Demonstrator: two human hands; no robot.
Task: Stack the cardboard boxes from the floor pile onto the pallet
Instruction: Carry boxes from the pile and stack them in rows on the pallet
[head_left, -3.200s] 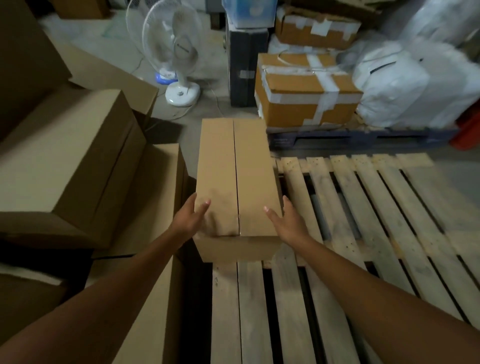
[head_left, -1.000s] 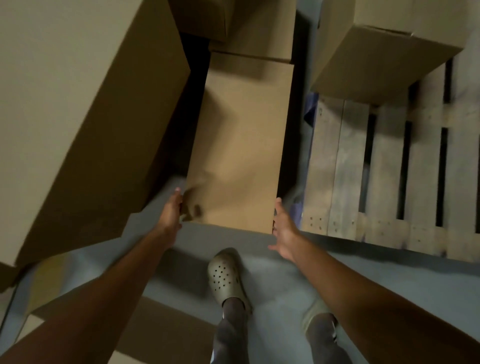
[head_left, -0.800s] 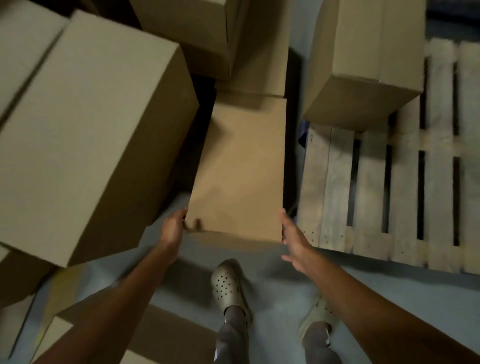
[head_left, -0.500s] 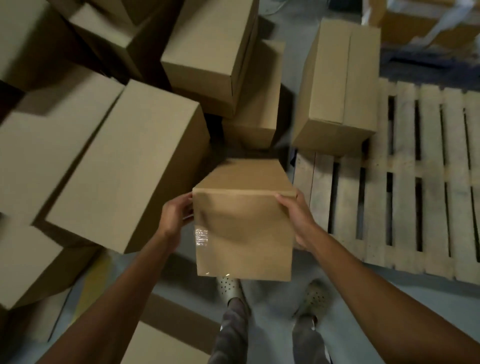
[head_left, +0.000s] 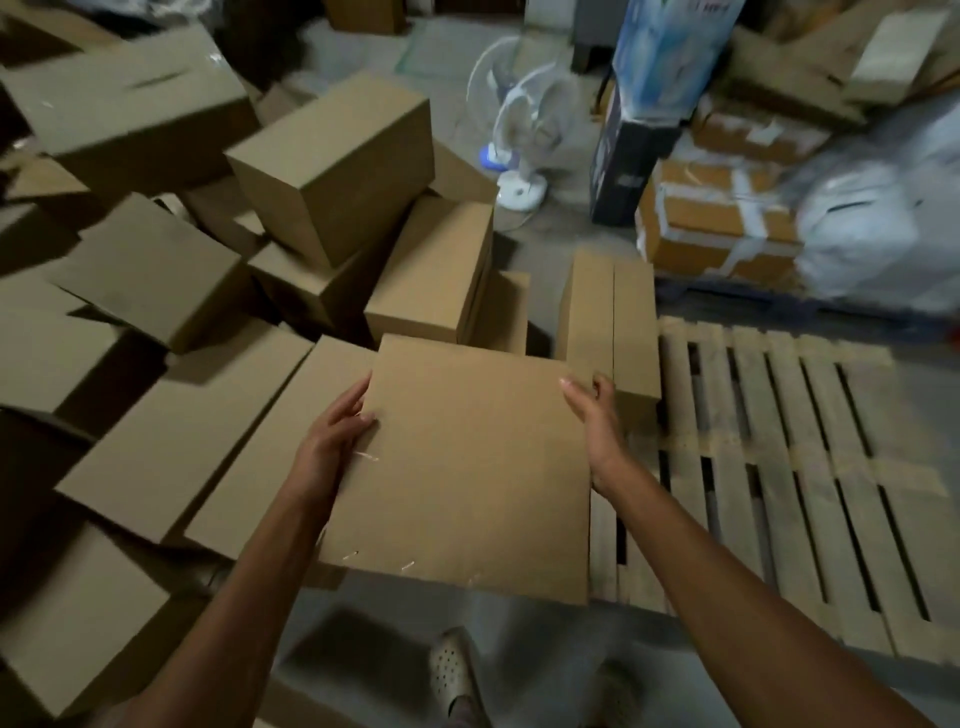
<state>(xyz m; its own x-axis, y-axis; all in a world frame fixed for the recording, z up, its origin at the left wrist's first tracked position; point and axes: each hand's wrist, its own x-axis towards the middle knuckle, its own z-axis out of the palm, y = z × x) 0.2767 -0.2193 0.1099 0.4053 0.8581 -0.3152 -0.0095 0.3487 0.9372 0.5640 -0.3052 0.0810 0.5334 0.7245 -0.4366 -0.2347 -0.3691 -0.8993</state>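
Observation:
I hold a plain brown cardboard box (head_left: 467, 467) in the air in front of me, its broad face toward the camera. My left hand (head_left: 337, 431) grips its left edge, thumb on the face. My right hand (head_left: 595, 421) grips its right edge near the top corner. The wooden slatted pallet (head_left: 810, 467) lies on the floor to the right. One long cardboard box (head_left: 613, 317) lies on the pallet's near-left corner, just behind my right hand. The floor pile of cardboard boxes (head_left: 208, 291) fills the left half of the view.
A white pedestal fan (head_left: 524, 130) stands on the grey floor behind the pile. A dark upright carton (head_left: 628, 156), a taped box (head_left: 711, 228) and white sacks (head_left: 872, 213) sit on a second pallet at the back right. My feet (head_left: 452, 670) are below the box.
Both hands gripped the box on the floor beside the pallet and lifted it up in front of me. My view has risen from the floor to the pile and pallet.

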